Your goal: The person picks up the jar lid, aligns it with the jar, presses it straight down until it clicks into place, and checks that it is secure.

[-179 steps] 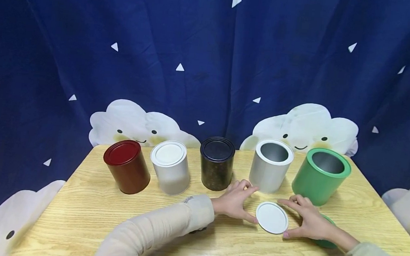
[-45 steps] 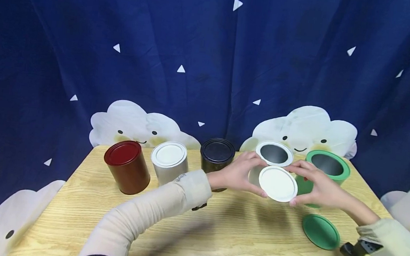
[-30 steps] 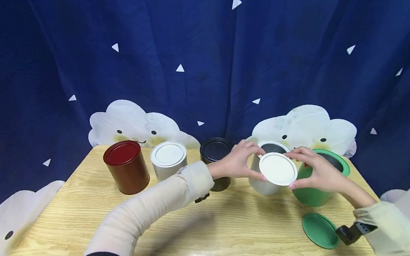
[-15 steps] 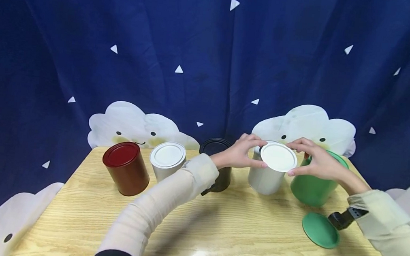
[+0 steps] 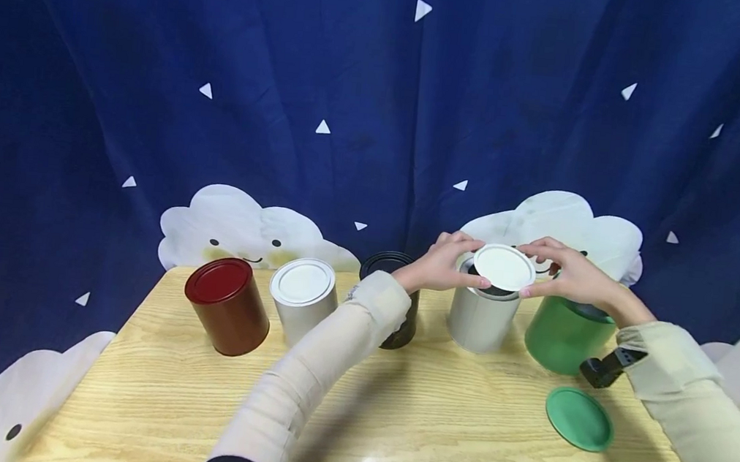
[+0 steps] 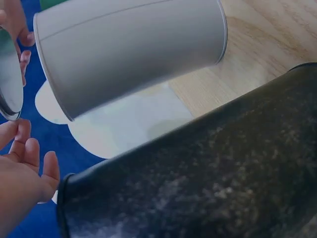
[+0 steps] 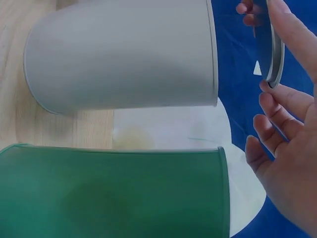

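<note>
A white round lid point(image 5: 504, 267) is held level over the open white can point(image 5: 481, 321), covering part of its dark opening in the head view. My left hand point(image 5: 443, 264) pinches the lid's left edge between thumb and fingers. On the opposite edge, my right hand point(image 5: 573, 278) pinches it the same way. The right wrist view shows a gap between the lid point(image 7: 271, 44) and the rim of the white can point(image 7: 124, 54). Beside my left hand stands a black can point(image 6: 198, 173); below my right hand is a green can point(image 7: 119, 193), its top partly hidden.
A dark red can point(image 5: 227, 306) and another white can point(image 5: 301, 291), both lidded, stand at the left of the wooden table point(image 5: 183, 398). A green lid point(image 5: 580, 418) lies in front of the green can. A blue curtain point(image 5: 357, 76) hangs behind.
The white lid lay on the table between my hands at first. Both hands have since lifted it and carried it up and away from me, over the open white can.
</note>
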### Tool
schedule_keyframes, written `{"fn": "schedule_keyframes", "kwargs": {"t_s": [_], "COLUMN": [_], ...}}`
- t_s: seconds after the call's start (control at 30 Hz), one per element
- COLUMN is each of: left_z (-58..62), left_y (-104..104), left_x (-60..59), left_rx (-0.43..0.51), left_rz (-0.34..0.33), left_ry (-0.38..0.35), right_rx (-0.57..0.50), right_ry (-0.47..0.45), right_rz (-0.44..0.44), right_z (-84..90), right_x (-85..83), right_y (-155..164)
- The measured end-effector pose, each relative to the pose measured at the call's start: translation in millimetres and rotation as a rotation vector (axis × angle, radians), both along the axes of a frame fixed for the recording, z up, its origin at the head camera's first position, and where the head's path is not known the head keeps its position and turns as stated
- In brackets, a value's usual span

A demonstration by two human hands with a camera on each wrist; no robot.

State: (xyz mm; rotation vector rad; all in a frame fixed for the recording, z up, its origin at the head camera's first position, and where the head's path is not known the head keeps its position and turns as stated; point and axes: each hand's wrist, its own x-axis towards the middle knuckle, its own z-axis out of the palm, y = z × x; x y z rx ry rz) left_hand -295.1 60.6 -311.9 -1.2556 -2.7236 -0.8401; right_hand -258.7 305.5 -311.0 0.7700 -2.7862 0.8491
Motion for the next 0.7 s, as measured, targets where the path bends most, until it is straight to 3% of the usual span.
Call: {"fn": "schedule_keyframes", "kwargs": {"t_s": [0.13,0.7], "left_z": [-1.2,-8.4], "left_y": [0,4], "left_x": [-4.0,-12.6], "left_rx": [-0.055,-0.233], "left_rz": [0.004,0.063], "left_ry": [-0.019,-0.029], "right_rx": [0.007,0.070], "right_ry": [-0.061,-0.127], "right_rz": [-0.009,-0.006], "right_z": [-0.2,-5.6], "right_x": [-4.7,-14.2], "right_y": [-1,-4]}}
